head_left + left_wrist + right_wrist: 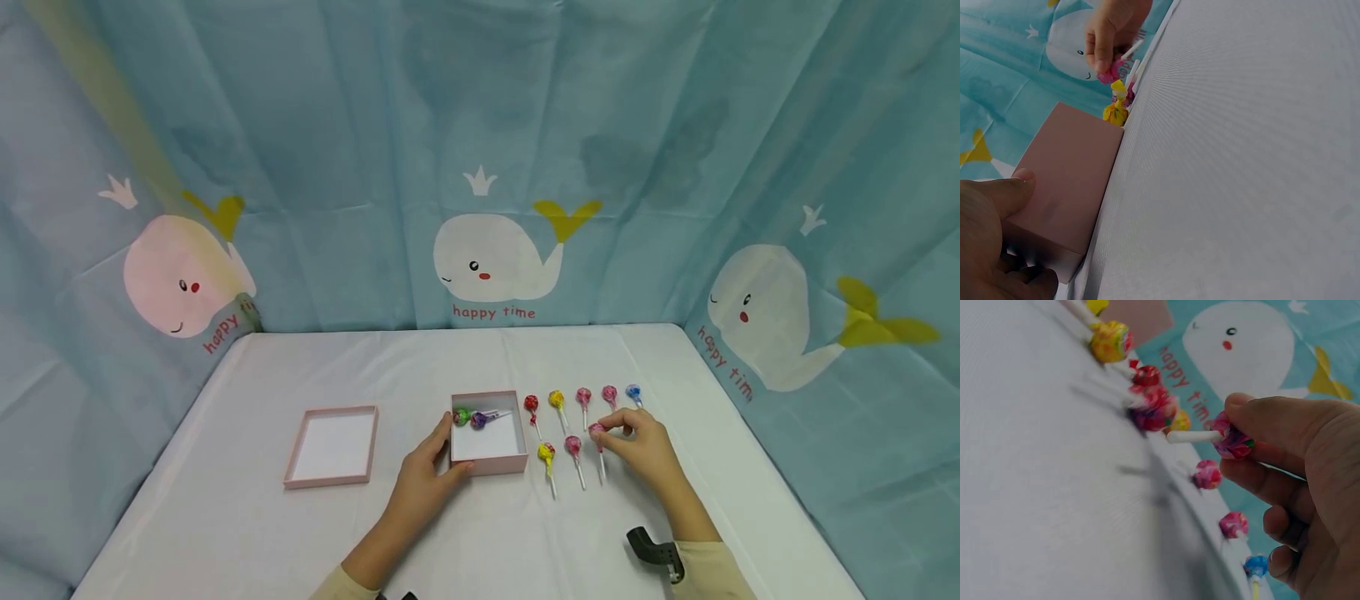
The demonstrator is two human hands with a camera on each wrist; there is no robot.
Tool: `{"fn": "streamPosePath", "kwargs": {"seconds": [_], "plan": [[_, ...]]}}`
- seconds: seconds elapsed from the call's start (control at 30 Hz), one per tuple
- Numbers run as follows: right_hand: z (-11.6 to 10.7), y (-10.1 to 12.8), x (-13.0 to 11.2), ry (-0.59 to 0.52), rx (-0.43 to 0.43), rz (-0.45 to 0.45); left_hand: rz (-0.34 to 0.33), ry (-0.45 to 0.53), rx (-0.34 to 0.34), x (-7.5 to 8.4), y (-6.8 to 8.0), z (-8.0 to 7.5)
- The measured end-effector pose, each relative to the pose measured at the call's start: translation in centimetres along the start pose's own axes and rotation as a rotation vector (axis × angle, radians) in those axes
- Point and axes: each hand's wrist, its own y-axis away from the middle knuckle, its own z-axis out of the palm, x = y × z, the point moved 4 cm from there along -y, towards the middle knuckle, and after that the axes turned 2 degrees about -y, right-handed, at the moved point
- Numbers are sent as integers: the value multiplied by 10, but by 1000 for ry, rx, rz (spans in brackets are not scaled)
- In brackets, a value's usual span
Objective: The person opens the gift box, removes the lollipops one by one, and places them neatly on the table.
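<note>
Two lollipops (470, 417) are seen already laid in the pink box (487, 467), steadied at its near corner by the left hand (424, 483), while a pink lollipop (597, 431) from the rows beside the box is pinched by the right hand (643, 450), seven others left on the worktop (225, 533).

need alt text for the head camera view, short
A person's right hand pinches a pink lollipop from two rows of lollipops on a white table, while the left hand holds an open pink box with two lollipops inside. The box lid lies to the left.
</note>
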Motion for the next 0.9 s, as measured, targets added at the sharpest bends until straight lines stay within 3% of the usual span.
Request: {"fn": "streamPosePath", "kwargs": {"seconds": [0.2, 0.37, 0.67, 0.9], "plan": [[11, 0, 13, 42, -64, 62, -2, 4, 2, 0, 0, -1], [14, 1, 10, 60, -74, 66, -3, 4, 1, 1, 0, 0], [17, 1, 11, 161, -53, 52, -8, -4, -3, -1, 0, 0], [16, 2, 9, 199, -38, -22, -5, -3, 2, 1, 1, -1]]}}
